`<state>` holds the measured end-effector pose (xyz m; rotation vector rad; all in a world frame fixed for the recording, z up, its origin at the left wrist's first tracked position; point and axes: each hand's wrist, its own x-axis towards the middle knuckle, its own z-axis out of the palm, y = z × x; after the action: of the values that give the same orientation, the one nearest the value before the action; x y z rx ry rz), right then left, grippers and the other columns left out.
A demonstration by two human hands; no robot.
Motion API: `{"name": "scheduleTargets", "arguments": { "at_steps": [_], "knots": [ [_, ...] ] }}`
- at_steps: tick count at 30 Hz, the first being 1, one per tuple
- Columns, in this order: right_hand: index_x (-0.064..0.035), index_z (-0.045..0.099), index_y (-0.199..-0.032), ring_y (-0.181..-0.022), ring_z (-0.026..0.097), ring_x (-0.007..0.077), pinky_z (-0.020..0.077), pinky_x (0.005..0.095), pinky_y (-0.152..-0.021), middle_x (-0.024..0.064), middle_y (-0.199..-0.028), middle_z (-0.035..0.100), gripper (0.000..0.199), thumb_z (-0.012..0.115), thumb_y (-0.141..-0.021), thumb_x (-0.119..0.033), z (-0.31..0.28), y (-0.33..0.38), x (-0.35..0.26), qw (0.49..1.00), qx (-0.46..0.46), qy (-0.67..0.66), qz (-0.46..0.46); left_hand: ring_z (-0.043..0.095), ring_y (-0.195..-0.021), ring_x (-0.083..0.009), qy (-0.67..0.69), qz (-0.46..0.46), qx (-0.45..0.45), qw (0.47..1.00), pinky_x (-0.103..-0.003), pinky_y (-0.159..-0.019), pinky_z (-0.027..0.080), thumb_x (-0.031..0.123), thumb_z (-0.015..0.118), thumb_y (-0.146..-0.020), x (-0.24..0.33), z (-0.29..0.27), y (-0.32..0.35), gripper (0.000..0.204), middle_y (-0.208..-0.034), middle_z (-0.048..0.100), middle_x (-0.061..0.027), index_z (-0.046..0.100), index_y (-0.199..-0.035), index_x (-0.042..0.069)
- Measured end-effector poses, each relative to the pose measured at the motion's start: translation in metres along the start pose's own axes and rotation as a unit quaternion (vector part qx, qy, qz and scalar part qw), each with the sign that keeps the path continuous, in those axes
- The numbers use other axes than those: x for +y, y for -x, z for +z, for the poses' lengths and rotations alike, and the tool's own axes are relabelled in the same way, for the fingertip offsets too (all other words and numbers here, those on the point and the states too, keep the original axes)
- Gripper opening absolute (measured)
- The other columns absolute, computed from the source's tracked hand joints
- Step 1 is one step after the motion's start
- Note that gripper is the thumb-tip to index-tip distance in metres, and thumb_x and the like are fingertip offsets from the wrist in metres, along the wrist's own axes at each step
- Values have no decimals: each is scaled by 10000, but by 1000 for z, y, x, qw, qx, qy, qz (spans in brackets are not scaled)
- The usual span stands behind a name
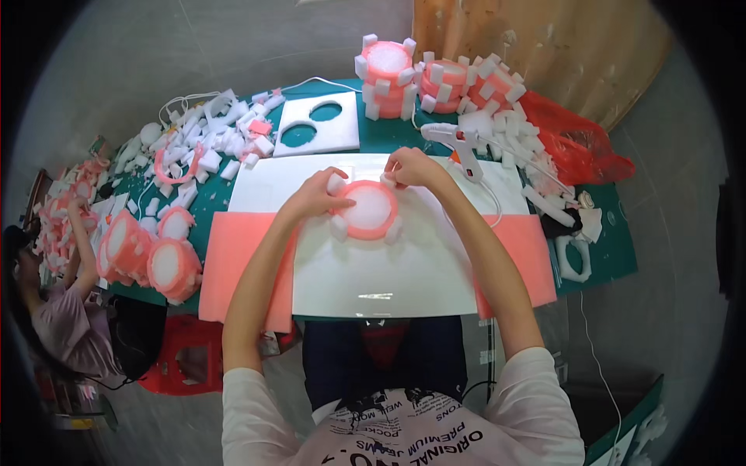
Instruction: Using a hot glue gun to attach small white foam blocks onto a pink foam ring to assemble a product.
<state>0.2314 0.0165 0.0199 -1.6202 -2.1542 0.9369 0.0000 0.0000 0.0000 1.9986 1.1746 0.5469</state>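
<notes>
Nearest the viewer, two bare forearms rise from white sleeves at the lower edge and meet over a white board (388, 272) lying on the bench (614, 248). The board rests on a pink foam sheet (241, 264) whose ends show on either side of it.

At the far part of the board lies a pink foam ring (367, 210) with a white round centre, flat, with small white foam blocks fixed around its rim. The left hand (315, 196) curls over the ring's left edge, fingers pinching a white block (336, 183) against the rim. The right hand (412, 167) presses on the upper right edge, fingertips closed on another white block (388, 179) — both hands are grasping, not released.

To the right, just beyond the right hand, a white glue gun (458, 144) lies on the bench with its cord trailing across the board. Farther right lie a heap of white blocks and a red plastic bag (575, 140).

To the left stand finished pink rings (167, 264) on edge, and beyond them a scatter of white foam offcuts (217, 140).

Farther back lies a white foam panel (318, 124) with two round holes cut out — green bench surface shows through them. At the far edge stand stacks of finished rings (388, 74).

At the far left, another person's arm (81, 248) reaches up to the bench.
</notes>
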Motion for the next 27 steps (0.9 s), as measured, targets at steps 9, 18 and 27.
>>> {"name": "scheduleTargets", "arguments": {
  "at_steps": [9, 18, 27],
  "knots": [
    [0, 654, -720, -567, 629, 176, 505, 284, -581, 110, -639, 642, 224, 656, -721, -224, 4, 5, 4, 999, 25, -27, -2, 592, -570, -161, -44, -91, -48, 994, -283, -523, 481, 275, 776, -611, 14, -4, -4, 607, -803, 624, -144, 493, -1085, 23],
    [6, 652, -744, -578, 635, 167, 509, 279, -584, 114, -668, 648, 248, 655, -738, -242, 5, 8, 0, 999, 16, -29, 19, 631, -607, -175, -86, -153, -84, 981, -260, -523, 515, 323, 803, -575, 26, -7, -12, 755, -831, 626, -150, 429, -1153, 15],
    [-2, 632, -802, -652, 625, 227, 484, 320, -640, 150, -727, 640, 187, 611, -777, -186, 14, 16, -1, 993, 78, 85, -27, 551, -989, -314, -188, -66, -31, 979, -375, -850, 436, 480, 684, -667, 23, -15, 11, 838, -1097, 527, -256, 348, -1275, 10]
  ]
}}
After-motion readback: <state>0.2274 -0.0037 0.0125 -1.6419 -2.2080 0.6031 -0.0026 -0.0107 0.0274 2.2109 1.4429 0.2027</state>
